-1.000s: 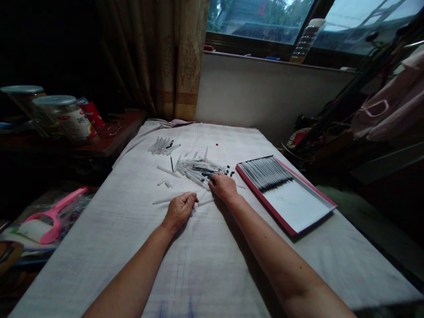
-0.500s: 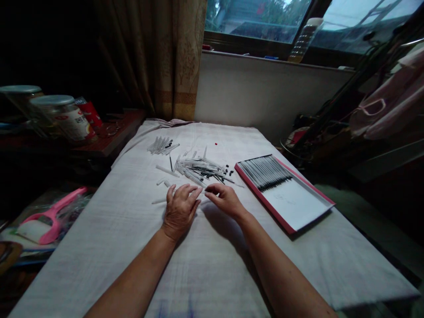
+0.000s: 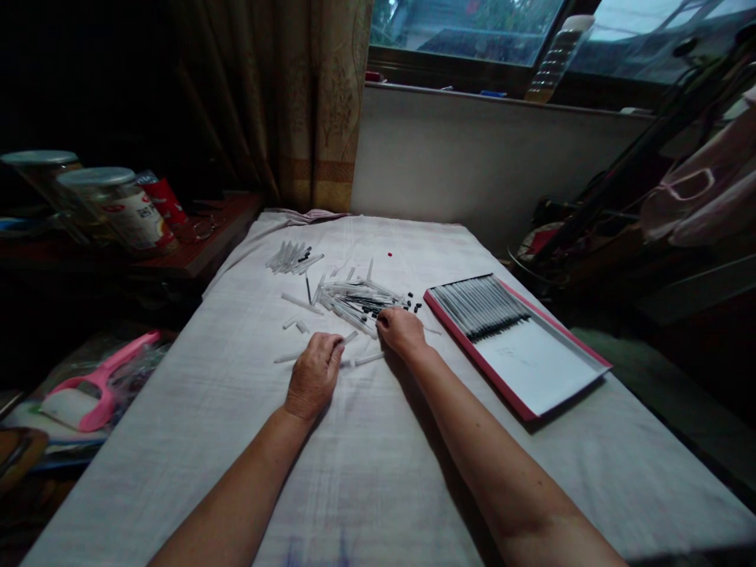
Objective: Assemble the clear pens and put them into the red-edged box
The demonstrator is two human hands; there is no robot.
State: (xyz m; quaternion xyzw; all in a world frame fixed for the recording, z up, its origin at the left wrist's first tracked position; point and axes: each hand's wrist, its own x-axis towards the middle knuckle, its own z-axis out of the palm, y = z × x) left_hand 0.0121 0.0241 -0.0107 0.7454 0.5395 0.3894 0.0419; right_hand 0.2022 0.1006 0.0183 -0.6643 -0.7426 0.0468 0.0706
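Observation:
My left hand (image 3: 314, 374) is closed, with a short clear plastic pen piece (image 3: 350, 338) sticking out from between thumb and fingers. At the near right edge of a loose pile of pen parts (image 3: 354, 299), my right hand (image 3: 402, 331) has its fingertips pressed together; what they hold, if anything, is hidden. A clear pen barrel (image 3: 370, 358) lies on the cloth between the hands. Several small black plugs (image 3: 410, 302) lie just beyond my right hand. To the right, a shallow red-edged box (image 3: 508, 394) holds a row of assembled pens (image 3: 478, 307) with black ends.
A smaller group of clear caps (image 3: 288, 257) lies at the back left of the cloth-covered table (image 3: 236, 441). A tiny red piece (image 3: 390, 254) is near the back. Lidded jars (image 3: 121, 209) stand on a side table at the left, above a pink-handled object (image 3: 103, 386).
My right hand has moved forward and slightly right to the pile's edge. My left hand has gone from spread fingers to closed on the clear piece. The view has shifted slightly.

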